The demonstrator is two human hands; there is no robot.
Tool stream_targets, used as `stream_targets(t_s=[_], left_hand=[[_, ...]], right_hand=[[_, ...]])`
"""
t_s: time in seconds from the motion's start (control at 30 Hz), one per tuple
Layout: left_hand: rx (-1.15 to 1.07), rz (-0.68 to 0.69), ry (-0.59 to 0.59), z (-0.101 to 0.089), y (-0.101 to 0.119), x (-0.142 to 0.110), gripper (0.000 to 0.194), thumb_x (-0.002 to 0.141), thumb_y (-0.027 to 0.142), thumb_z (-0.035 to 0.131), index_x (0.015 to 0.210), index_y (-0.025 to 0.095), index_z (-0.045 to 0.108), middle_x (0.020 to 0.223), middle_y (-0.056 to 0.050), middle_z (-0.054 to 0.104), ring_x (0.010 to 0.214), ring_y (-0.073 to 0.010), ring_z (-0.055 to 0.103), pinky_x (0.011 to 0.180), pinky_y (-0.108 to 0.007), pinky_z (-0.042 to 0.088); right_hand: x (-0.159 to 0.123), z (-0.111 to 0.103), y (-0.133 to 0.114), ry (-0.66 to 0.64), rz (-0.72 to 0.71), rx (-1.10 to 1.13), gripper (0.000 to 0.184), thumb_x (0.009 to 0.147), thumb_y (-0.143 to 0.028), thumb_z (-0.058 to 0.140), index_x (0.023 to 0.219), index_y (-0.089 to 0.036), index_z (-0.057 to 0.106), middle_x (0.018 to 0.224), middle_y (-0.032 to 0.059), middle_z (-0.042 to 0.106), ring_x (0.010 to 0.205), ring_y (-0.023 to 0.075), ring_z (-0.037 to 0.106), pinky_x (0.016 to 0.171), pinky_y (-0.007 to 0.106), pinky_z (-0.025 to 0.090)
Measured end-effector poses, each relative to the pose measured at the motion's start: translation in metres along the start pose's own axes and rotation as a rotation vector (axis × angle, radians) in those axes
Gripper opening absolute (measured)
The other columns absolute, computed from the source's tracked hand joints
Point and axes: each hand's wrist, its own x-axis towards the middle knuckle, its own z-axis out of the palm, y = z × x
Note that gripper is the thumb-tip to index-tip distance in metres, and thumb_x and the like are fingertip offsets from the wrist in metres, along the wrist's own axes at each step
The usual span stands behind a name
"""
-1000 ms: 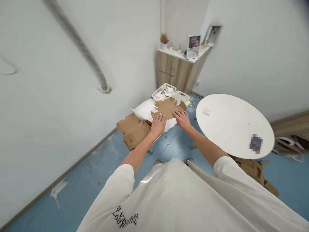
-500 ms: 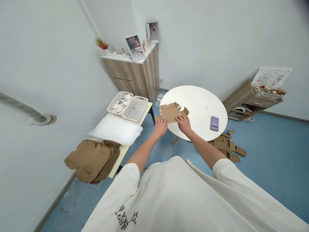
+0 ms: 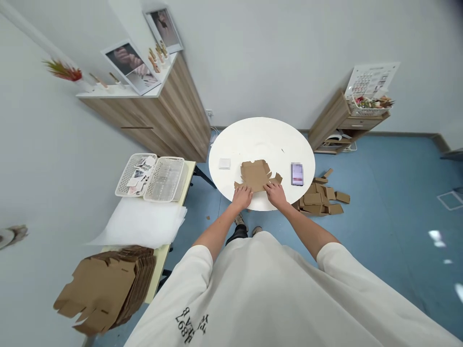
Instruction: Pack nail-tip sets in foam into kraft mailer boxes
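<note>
A flat, unfolded cardboard box [image 3: 255,174] with cut flaps is over the near part of the round white table [image 3: 260,135]. My left hand [image 3: 242,196] grips its near left edge, a ring on one finger. On the near right edge, by a bent flap, my right hand [image 3: 275,193] has its fingers closed on the same cardboard. Whether the sheet rests fully on the tabletop I cannot tell. To its left lies a small white square item [image 3: 224,164], and to its right a phone-like purple rectangle [image 3: 297,174], partly blurred.
At left, a narrow table [image 3: 154,284] bears a stack of flat cardboard boxes [image 3: 97,289], white foam sheets [image 3: 141,221] and two white baskets [image 3: 164,179]. A wooden cabinet [image 3: 184,111] stands behind. Several cardboard boxes [image 3: 318,198] lie on the floor right of the round table.
My view has swung to the right, from the side table to the round table. Both hands have carried the unfolded box along and now hold it over the round table.
</note>
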Motion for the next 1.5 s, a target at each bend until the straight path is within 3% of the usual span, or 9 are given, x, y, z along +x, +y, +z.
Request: stream_targets(t_s=[0.27,0.53,0.9,1.07,1.23,1.33,1.43,1.5], left_hand=[[-0.006,0.061,-0.161,0.023,-0.02,0.047,0.047,0.105,0.039,0.032,0.143,0.016,0.049,0.151,-0.016,0.05,0.138,-0.0294,0.045,0.118,-0.05,0.028],[0.02,0.125,-0.27,0.023,-0.057,0.093,0.049,0.104,0.041,0.035,0.146,0.017,0.046,0.152,-0.017,0.047,0.137,-0.03,0.045,0.116,-0.048,0.029],[0.014,0.144,-0.306,0.029,-0.094,0.116,0.049,0.099,0.033,0.046,0.146,0.019,0.043,0.159,-0.016,0.036,0.145,-0.0308,0.035,0.117,-0.047,0.028],[0.027,0.135,-0.301,0.027,-0.084,0.125,0.051,0.097,0.032,0.052,0.145,0.017,0.042,0.154,-0.018,0.041,0.141,-0.0318,0.039,0.116,-0.047,0.029],[0.0,0.231,-0.341,0.022,-0.061,0.15,0.052,0.091,0.028,0.062,0.139,0.019,0.045,0.148,-0.016,0.047,0.137,-0.0309,0.045,0.112,-0.044,0.034],[-0.007,0.222,-0.403,0.021,-0.055,0.166,0.049,0.09,0.028,0.064,0.135,0.018,0.049,0.141,-0.016,0.052,0.128,-0.031,0.054,0.108,-0.043,0.039],[-0.013,0.196,-0.444,0.022,-0.056,0.175,0.051,0.091,0.03,0.064,0.138,0.018,0.047,0.141,-0.016,0.053,0.122,-0.031,0.059,0.107,-0.044,0.041],[-0.009,0.183,-0.445,0.024,-0.057,0.177,0.059,0.09,0.03,0.066,0.144,0.02,0.043,0.152,-0.018,0.044,0.123,-0.0325,0.06,0.107,-0.045,0.042]], right_hand=[[0.018,0.027,0.017,-0.181,0.114,0.081,0.042,0.099,-0.018,0.04,0.134,-0.024,0.062,0.125,0.0103,0.063,0.112,0.0274,0.051,0.095,0.04,0.035],[0.056,0.044,0.019,-0.249,0.163,0.09,0.04,0.099,-0.018,0.039,0.13,-0.024,0.065,0.134,0.0115,0.058,0.118,0.0279,0.051,0.094,0.04,0.041],[0.085,0.057,0.012,-0.332,0.223,0.157,0.035,0.099,-0.022,0.043,0.122,-0.022,0.07,0.145,0.0112,0.053,0.121,0.0298,0.052,0.094,0.041,0.042],[0.096,0.05,0.024,-0.378,0.202,0.205,0.035,0.098,-0.032,0.051,0.128,-0.02,0.066,0.141,0.0114,0.058,0.119,0.0299,0.055,0.094,0.04,0.043],[0.103,0.045,0.028,-0.398,0.199,0.206,0.032,0.1,-0.029,0.048,0.125,-0.021,0.066,0.127,0.0105,0.068,0.115,0.0279,0.059,0.091,0.036,0.043],[0.107,0.041,0.028,-0.406,0.21,0.22,0.029,0.1,-0.028,0.049,0.119,-0.022,0.069,0.117,0.0094,0.072,0.112,0.0273,0.06,0.09,0.036,0.043],[0.117,0.035,0.038,-0.35,0.261,0.268,0.029,0.1,-0.031,0.047,0.115,-0.024,0.071,0.11,0.0078,0.073,0.107,0.0254,0.062,0.09,0.035,0.045],[0.129,0.031,0.051,-0.241,0.357,0.3,0.031,0.101,-0.031,0.043,0.114,-0.024,0.071,0.111,0.0083,0.071,0.106,0.0246,0.061,0.09,0.035,0.046]])
